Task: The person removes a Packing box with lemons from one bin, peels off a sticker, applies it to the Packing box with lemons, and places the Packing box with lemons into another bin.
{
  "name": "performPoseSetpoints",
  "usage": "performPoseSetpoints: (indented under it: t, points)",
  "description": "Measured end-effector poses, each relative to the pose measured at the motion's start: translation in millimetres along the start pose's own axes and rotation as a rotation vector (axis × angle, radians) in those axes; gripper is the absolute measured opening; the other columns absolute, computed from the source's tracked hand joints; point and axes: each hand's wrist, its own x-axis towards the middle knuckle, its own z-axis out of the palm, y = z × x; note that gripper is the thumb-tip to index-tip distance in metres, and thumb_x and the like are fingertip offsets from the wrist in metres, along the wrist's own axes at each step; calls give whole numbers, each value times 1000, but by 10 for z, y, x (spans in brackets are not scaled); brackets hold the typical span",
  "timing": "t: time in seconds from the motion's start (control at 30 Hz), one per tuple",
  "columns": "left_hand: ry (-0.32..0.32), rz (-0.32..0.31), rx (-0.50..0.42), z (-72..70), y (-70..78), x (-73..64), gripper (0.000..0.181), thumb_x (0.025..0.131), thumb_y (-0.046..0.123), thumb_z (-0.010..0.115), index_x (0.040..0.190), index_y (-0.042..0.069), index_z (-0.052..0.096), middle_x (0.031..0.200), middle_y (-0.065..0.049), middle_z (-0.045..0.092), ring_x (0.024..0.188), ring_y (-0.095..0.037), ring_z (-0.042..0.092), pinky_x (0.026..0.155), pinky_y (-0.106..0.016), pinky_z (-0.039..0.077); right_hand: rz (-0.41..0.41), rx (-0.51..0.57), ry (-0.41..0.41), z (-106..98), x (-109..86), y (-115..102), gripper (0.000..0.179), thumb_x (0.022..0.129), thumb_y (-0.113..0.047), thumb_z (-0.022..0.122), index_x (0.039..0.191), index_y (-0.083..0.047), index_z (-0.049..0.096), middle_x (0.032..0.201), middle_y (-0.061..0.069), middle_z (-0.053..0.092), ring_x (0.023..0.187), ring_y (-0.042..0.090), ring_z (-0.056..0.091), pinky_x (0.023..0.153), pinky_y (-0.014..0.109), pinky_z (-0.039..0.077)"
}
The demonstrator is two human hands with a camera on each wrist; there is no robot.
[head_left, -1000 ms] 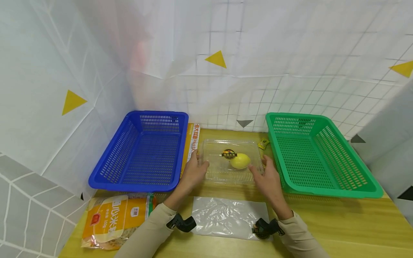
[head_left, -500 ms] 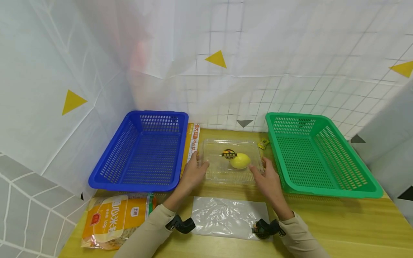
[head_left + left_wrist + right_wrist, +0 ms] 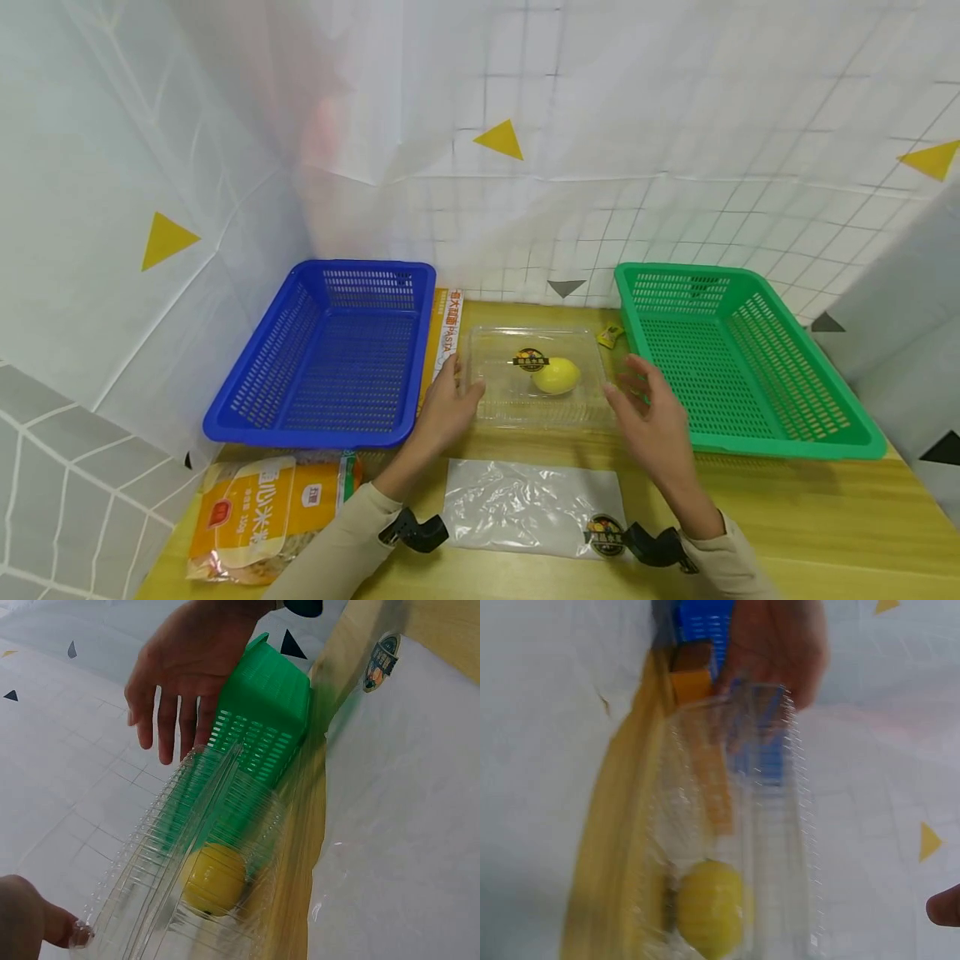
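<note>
A clear plastic clamshell box [image 3: 502,396] lies on the wooden table with a yellow lemon [image 3: 557,377] inside and a dark round sticker [image 3: 530,360] on its lid. My left hand [image 3: 446,410] holds the box by its left side, thumb near the front corner, and in the left wrist view the thumb touches the box's rim. Just off the box's right side, my right hand [image 3: 658,421] holds nothing, its fingers spread and slightly bent beside the green basket [image 3: 750,446].
A blue basket [image 3: 315,436] stands at the left, with a pasta box [image 3: 450,321] beside it. An orange food bag [image 3: 273,517] lies front left. In front is a flat clear bag [image 3: 525,508] with a sticker. A small yellow packet [image 3: 610,336] lies behind.
My right hand has let go of the clear box and moved right, away from it. My left hand stays at the box, which has not moved on the table.
</note>
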Motion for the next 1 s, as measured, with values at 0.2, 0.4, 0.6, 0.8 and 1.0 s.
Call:
performPoseSetpoints:
  t: [0.2, 0.4, 0.6, 0.8, 1.0]
  points:
    - [-12, -12, -21, 7, -23, 6, 73, 99, 24, 63, 159, -4, 32, 152, -25, 47, 133, -42, 52, 109, -54, 44, -49, -31, 71, -278, 25, 2, 43, 106, -17, 63, 145, -3, 55, 141, 13, 60, 123, 19, 61, 93, 11, 47]
    - [-21, -13, -41, 4, -24, -2, 74, 99, 25, 63, 159, -3, 31, 152, -24, 47, 133, -42, 52, 109, -55, 45, 18, -78, 147, -614, 66, 138, 40, 106, -25, 63, 143, -9, 61, 137, 8, 64, 115, -4, 56, 85, 17, 47]
    - [-28, -7, -49, 3, -37, 3, 72, 99, 24, 63, 159, -2, 32, 151, -24, 48, 133, -41, 52, 108, -55, 45, 93, -128, 284, -840, 65, 384, 34, 105, -23, 64, 135, -8, 68, 122, -2, 69, 106, -5, 57, 80, 17, 44]
    - [-28, -12, -36, 0, -46, 13, 71, 99, 25, 63, 159, -2, 33, 151, -25, 48, 134, -42, 51, 110, -55, 43, 63, -204, 391, -989, 55, 587, 31, 102, -18, 66, 130, -5, 71, 115, 4, 70, 90, -12, 57, 75, 7, 45]
    - [-33, -12, -37, 3, -41, 4, 69, 100, 21, 63, 158, -2, 34, 151, -26, 47, 134, -43, 50, 110, -56, 42, 57, -287, 500, -1163, 57, 776, 33, 102, -19, 63, 130, -2, 70, 121, 15, 70, 86, -19, 51, 73, 4, 43]
